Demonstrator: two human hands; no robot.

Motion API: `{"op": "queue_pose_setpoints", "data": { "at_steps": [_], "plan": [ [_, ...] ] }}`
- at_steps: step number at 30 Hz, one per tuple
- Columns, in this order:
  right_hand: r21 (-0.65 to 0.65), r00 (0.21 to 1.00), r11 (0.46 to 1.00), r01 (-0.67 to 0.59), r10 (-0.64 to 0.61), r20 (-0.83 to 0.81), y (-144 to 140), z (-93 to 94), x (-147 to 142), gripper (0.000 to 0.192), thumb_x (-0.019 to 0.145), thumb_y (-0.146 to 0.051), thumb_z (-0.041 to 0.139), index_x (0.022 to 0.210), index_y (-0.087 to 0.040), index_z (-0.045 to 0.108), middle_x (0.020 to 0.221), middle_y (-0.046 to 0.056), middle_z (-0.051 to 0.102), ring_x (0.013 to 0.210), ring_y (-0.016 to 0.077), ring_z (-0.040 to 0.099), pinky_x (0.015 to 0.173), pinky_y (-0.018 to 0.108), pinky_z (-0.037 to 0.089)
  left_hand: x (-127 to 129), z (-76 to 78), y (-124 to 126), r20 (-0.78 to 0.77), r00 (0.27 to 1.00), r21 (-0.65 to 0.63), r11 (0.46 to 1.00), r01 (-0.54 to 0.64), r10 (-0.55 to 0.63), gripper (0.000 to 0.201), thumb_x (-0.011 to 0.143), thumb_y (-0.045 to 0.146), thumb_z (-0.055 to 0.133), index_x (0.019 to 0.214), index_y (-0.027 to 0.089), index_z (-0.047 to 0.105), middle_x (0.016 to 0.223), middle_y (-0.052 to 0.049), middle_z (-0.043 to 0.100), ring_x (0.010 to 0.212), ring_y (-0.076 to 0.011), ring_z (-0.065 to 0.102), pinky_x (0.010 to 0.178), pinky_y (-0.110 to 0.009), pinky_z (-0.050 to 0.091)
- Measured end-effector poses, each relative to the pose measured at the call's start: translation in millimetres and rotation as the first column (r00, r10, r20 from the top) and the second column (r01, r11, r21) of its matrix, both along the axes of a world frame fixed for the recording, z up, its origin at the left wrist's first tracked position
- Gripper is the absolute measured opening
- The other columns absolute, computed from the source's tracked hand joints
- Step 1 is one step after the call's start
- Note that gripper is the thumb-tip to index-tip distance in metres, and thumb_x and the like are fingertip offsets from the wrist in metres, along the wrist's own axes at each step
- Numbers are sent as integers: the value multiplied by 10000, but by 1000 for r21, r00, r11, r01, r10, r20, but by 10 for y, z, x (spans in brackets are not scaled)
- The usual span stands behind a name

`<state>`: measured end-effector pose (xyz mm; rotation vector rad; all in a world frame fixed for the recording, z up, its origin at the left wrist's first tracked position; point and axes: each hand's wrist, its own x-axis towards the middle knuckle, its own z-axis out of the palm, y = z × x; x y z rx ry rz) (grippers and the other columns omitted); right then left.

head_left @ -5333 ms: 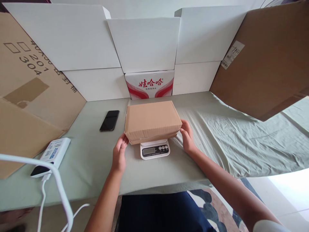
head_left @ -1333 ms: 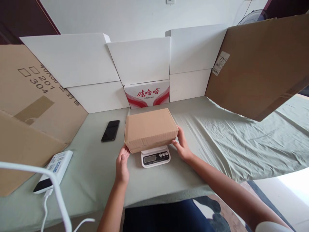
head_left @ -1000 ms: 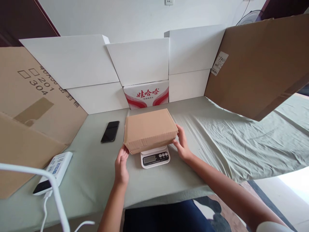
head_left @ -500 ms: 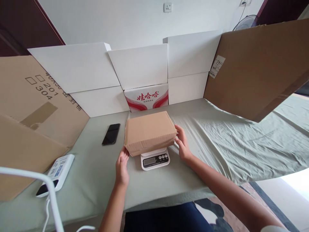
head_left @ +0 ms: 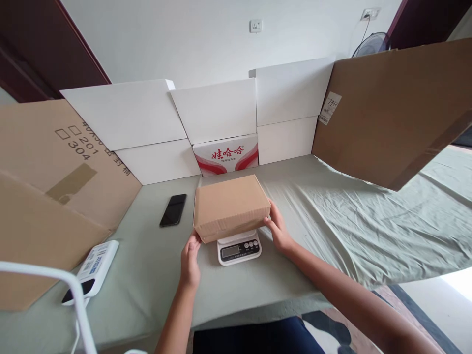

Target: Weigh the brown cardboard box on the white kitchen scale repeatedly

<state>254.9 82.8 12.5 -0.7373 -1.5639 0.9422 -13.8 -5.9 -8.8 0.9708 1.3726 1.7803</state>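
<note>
A closed brown cardboard box (head_left: 232,206) sits over the white kitchen scale (head_left: 239,250), hiding the scale's platform. Only the front of the scale shows, with its grey display and round buttons. My left hand (head_left: 191,258) holds the box at its front left lower corner, fingers partly tucked beneath. Gripping the right side is my right hand (head_left: 277,227), its thumb on the front right corner and its fingers along the side. Whether the box rests its full weight on the scale I cannot tell.
A black phone (head_left: 173,210) lies left of the box. Farther left are a white device (head_left: 94,270) with a cable and a curved white tube (head_left: 79,295). White boxes (head_left: 214,113) line the back; large cardboard panels stand left (head_left: 44,196) and right (head_left: 383,118).
The view has tilted slightly upward, so everything sits a little lower in the picture. Both hands keep hold of the box, and my right thumb has come closer onto its front corner.
</note>
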Motion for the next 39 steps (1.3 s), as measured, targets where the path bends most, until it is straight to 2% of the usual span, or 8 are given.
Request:
{"op": "queue_pose_setpoints", "data": {
  "at_steps": [4, 9, 15, 18, 22, 28, 33, 39],
  "plan": [
    [28, 998, 999, 22, -21, -60, 157, 178, -64, 602, 951, -554, 516, 1497, -327, 405, 1543, 69, 467, 1430, 329, 423, 1172, 528, 370, -61, 240, 216, 36, 999, 89, 995, 37, -40, 731, 788, 753, 590, 1217, 172, 701, 1310, -185, 682, 1323, -344, 577, 1113, -489, 427],
    [132, 990, 990, 46, -27, -140, 749, 390, -298, 596, 931, -484, 529, 1484, -305, 397, 1566, 65, 443, 1429, 314, 423, 1158, 498, 402, -201, 530, 966, 72, 992, 186, 979, 85, -100, 793, 762, 829, 538, 1196, 184, 694, 1345, -197, 658, 1328, -326, 577, 1116, -472, 413],
    [24, 984, 994, 110, -106, -141, 1276, 98, -592, 614, 861, -408, 525, 1438, -240, 396, 1524, 105, 459, 1421, 299, 415, 1206, 502, 333, -233, 233, 1620, 211, 977, 23, 999, 23, -28, 724, 815, 787, 524, 1176, 179, 681, 1419, -222, 601, 1377, -314, 540, 1130, -459, 398],
    [-48, 988, 995, 90, -95, -122, 1294, -30, -623, 615, 836, -381, 529, 1416, -218, 403, 1499, 117, 475, 1389, 289, 447, 1180, 479, 377, -271, 58, 1678, 210, 977, -4, 1000, 28, -26, 677, 881, 750, 461, 1182, 185, 681, 1427, -208, 600, 1370, -290, 551, 1123, -435, 411],
    [-128, 987, 987, 99, -114, -116, 1273, -37, -616, 571, 831, -361, 516, 1375, -209, 431, 1448, 124, 525, 1344, 291, 493, 1151, 479, 415, -317, -24, 1708, 207, 978, -50, 998, 40, -29, 648, 926, 714, 418, 1223, 198, 674, 1433, -187, 603, 1376, -263, 547, 1132, -411, 405],
    [-214, 979, 968, 131, -161, -128, 1284, -51, -546, 592, 824, -383, 515, 1393, -241, 431, 1528, 109, 475, 1387, 309, 472, 1180, 524, 373, -408, 45, 1659, 215, 973, -56, 994, 99, -85, 726, 959, 707, 268, 1335, 206, 635, 1545, -164, 505, 1445, -253, 465, 1197, -413, 318],
    [-303, 957, 930, 207, -258, -136, 1311, -118, -413, 563, 860, -425, 477, 1398, -264, 451, 1574, 94, 428, 1442, 297, 425, 1184, 529, 370, -575, 156, 1491, 149, 975, 78, 985, 155, -165, 780, 894, 777, 331, 1352, 230, 644, 1589, -147, 447, 1496, -280, 380, 1215, -430, 291],
    [-195, 987, 975, 104, -125, -99, 1311, -133, -426, 544, 852, -386, 515, 1382, -268, 480, 1520, 82, 510, 1400, 288, 473, 1190, 509, 374, -592, 169, 1437, 78, 979, 59, 981, 183, -187, 800, 856, 806, 397, 1369, 242, 636, 1579, -146, 462, 1490, -318, 385, 1206, -484, 304]
  ]
}}
